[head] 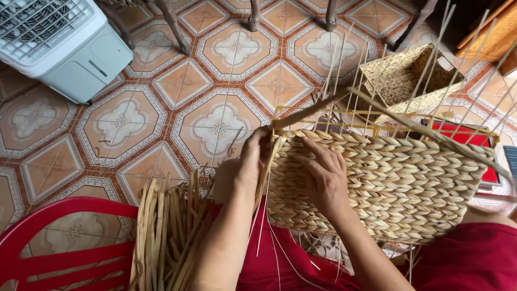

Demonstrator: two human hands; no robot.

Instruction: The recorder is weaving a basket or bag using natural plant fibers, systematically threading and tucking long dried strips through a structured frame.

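A half-woven straw basket [398, 183] rests on my lap, its braided side facing up and thin upright stakes [431, 70] sticking out past the rim. My left hand [249, 161] pinches a straw strand [265, 178] at the basket's left corner. My right hand [325, 175] lies flat on the woven wall just beside it, fingers pointing toward the same corner. Loose thin strands hang down below the corner over my red clothing.
A bundle of dry straw [167, 231] lies on a red plastic chair [59, 242] at lower left. A finished woven basket [406, 78] sits on the tiled floor behind. A white fan unit [59, 43] stands at upper left, chair legs at the top.
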